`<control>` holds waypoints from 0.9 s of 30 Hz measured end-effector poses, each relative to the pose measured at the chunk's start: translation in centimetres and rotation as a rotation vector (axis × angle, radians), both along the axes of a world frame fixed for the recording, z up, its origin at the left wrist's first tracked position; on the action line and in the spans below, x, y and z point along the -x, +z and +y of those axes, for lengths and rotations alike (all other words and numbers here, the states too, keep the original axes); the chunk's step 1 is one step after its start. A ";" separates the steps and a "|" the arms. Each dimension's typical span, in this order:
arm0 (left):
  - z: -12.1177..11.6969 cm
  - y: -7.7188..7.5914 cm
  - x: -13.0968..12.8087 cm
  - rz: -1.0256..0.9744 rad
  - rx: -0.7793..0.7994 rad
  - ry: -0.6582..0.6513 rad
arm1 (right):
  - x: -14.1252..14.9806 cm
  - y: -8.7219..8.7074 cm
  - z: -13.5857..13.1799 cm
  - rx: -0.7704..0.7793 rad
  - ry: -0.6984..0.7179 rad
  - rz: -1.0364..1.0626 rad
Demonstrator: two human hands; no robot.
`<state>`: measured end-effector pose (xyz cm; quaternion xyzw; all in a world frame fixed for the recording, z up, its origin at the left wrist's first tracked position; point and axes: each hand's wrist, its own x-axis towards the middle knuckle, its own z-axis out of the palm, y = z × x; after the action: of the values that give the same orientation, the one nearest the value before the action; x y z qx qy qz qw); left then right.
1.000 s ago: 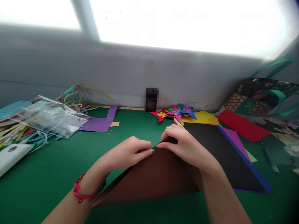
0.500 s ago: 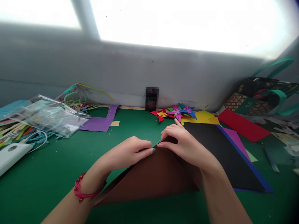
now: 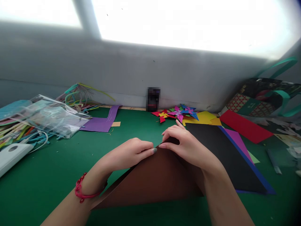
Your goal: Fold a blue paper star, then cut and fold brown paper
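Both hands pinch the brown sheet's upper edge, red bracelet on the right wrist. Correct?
Wrong wrist: the head view shows the red bracelet on the left wrist. The rest stands: left hand and right hand both pinch the upper edge of the brown sheet.

The brown sheet (image 3: 152, 179) is looking like smooth, matt paper; left of it, a glossy plastic bag (image 3: 68, 121) is gleaming.

a clear plastic bag (image 3: 68, 125) lies over pipe cleaners (image 3: 20, 135); red paper (image 3: 246, 127) lies before perhaps a gift bag (image 3: 249, 105).
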<state>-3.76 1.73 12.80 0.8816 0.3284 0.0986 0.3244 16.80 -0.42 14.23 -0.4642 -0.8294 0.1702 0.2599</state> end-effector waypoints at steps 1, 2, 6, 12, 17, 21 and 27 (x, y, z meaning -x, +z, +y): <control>0.0 0.0 0.0 -0.005 0.004 0.003 | 0.0 0.0 0.0 0.007 0.001 0.003; 0.0 -0.1 0.0 -0.009 0.008 0.007 | 0.0 -0.1 0.0 0.011 0.001 0.004; 0.0 -0.3 -0.1 -0.033 0.016 0.020 | 0.1 -0.1 0.0 -0.002 -0.008 -0.003; 0.8 0.0 1.2 -0.253 0.330 0.151 | -1.1 0.6 0.3 -0.100 -0.072 0.020; 2.3 0.2 3.0 -0.713 0.602 0.287 | -4.0 0.7 0.8 -0.264 -0.346 0.158; 2.5 -0.1 2.4 -0.962 0.615 0.236 | -4.9 0.3 1.1 -0.266 -0.478 0.237; 2.5 -1.7 0.5 -1.002 0.566 0.496 | -4.3 0.0 1.3 -0.149 -0.474 0.211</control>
<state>-4.22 4.23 11.11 0.5058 0.3447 0.4815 0.6273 21.11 0.89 14.24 -0.6050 -0.6760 0.0907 0.4109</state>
